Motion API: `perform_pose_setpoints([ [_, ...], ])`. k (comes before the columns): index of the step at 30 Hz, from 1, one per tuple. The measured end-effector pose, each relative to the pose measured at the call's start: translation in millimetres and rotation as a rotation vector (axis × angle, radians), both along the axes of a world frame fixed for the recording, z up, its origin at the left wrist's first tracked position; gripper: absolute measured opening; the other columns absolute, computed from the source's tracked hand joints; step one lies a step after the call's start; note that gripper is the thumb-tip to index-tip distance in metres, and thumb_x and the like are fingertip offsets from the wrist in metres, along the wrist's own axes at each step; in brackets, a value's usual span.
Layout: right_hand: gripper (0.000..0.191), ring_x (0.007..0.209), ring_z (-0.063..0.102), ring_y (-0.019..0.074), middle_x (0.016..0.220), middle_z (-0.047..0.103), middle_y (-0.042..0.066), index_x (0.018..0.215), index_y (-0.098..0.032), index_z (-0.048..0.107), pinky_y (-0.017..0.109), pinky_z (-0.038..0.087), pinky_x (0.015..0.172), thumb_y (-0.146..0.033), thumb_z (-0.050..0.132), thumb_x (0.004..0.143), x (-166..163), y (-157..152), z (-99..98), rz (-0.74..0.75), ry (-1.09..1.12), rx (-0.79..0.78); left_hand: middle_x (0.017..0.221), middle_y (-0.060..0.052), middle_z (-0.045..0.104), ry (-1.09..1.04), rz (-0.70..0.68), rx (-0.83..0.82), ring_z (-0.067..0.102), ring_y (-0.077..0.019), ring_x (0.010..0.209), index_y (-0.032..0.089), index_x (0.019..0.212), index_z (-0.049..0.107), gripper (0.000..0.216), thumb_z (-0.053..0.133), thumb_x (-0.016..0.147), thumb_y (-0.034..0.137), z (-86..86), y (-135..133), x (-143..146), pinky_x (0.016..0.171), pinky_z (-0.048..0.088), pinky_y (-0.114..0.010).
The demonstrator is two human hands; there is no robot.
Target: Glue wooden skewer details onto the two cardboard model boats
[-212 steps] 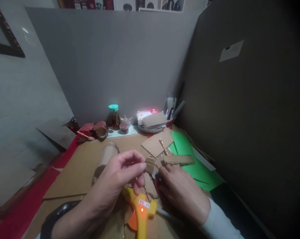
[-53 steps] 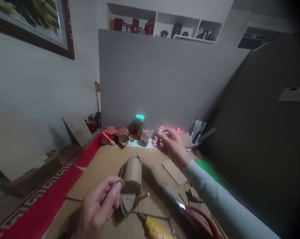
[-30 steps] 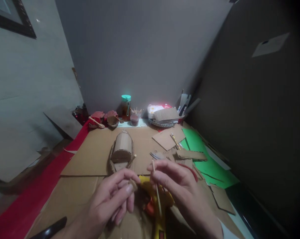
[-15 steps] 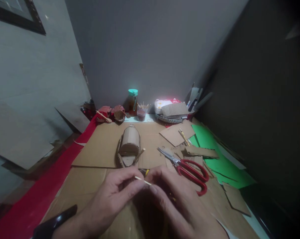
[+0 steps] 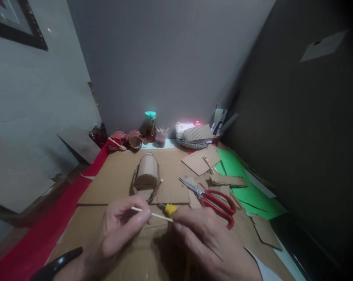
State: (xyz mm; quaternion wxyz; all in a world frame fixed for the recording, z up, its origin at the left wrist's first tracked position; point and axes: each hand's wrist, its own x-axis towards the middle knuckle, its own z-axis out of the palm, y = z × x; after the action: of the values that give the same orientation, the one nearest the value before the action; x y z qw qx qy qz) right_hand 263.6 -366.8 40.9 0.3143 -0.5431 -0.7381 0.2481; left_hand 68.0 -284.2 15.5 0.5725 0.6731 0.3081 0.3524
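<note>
A thin pale wooden stick spans the gap between my hands. The thumb and fingers of my left hand pinch it near its left end, and my right hand grips the other end. From beyond my right fingers pokes a yellow piece with a dark tip, like a glue gun's nozzle; the rest of it is hidden. Past my left hand a small cardboard boat with a rounded cover rests on the cardboard sheet. A short stick leans up at its near right side.
Red-handled scissors lie beside cardboard scraps and a green sheet on the right. Along the back stand a teal-lidded bottle, a small cup, a plate and red shell-like pieces.
My hands have drawn apart, showing more of the stick between them. The yellow piece is now more visible. The whole view has shifted slightly.
</note>
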Motion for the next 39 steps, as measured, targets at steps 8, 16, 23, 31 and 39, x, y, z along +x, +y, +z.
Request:
perform_pose_setpoints([
  [8,0.026,0.058,0.042,0.0099,0.063,0.048,-0.002,0.067,-0.019,0.042,0.023,0.029,0.056,-0.023,0.037,0.093,-8,-1,-4.7,0.056,0.005,0.007,0.057,0.003,0.04,0.244,-0.237,0.303,0.042,-0.013,0.058,0.019,0.057,0.045,0.042,0.048,0.094,0.039,-2.2,-5,10,0.059,0.031,-0.028],
  [16,0.031,0.053,0.035,0.0092,0.057,0.041,-0.004,0.063,-0.02,0.036,0.024,0.025,0.052,-0.029,0.04,0.092,-10,-2,-10.7,0.03,-0.017,0.014,0.059,0.003,0.038,0.309,-0.255,0.37,0.041,-0.0144,0.06,0.021,0.06,0.036,0.039,0.04,0.096,0.036,-1.6,-10,8,0.063,0.031,-0.03],
  [23,0.034,0.05,0.035,0.0093,0.053,0.039,-0.003,0.059,-0.02,0.035,0.024,0.024,0.05,-0.032,0.038,0.091,-15,-2,-11.4,-0.012,-0.008,0.039,0.061,0.002,0.043,0.323,-0.215,0.429,0.046,-0.0142,0.061,0.021,0.063,0.039,0.038,0.037,0.098,0.033,-1.2,-16,8,0.062,0.034,-0.029],
  [31,0.025,0.044,0.029,0.0088,0.05,0.036,-0.005,0.061,-0.021,0.03,0.024,0.022,0.047,-0.019,0.044,0.082,-25,-4,-26.1,-0.125,-0.063,0.274,0.057,0.002,0.05,0.301,-0.121,0.549,0.05,-0.0136,0.055,0.021,0.061,0.044,0.037,0.04,0.098,0.025,-1.5,-21,11,0.059,0.035,-0.029],
  [39,0.023,0.047,0.031,0.0085,0.054,0.036,-0.005,0.063,-0.021,0.029,0.024,0.024,0.05,-0.019,0.044,0.08,-25,-7,-20.4,-0.164,-0.018,0.273,0.068,-0.004,0.063,0.271,-0.155,0.593,0.056,-0.0183,0.066,0.022,0.074,0.065,0.028,0.047,0.096,0.026,-2.4,-20,7,0.067,0.039,-0.031],
])
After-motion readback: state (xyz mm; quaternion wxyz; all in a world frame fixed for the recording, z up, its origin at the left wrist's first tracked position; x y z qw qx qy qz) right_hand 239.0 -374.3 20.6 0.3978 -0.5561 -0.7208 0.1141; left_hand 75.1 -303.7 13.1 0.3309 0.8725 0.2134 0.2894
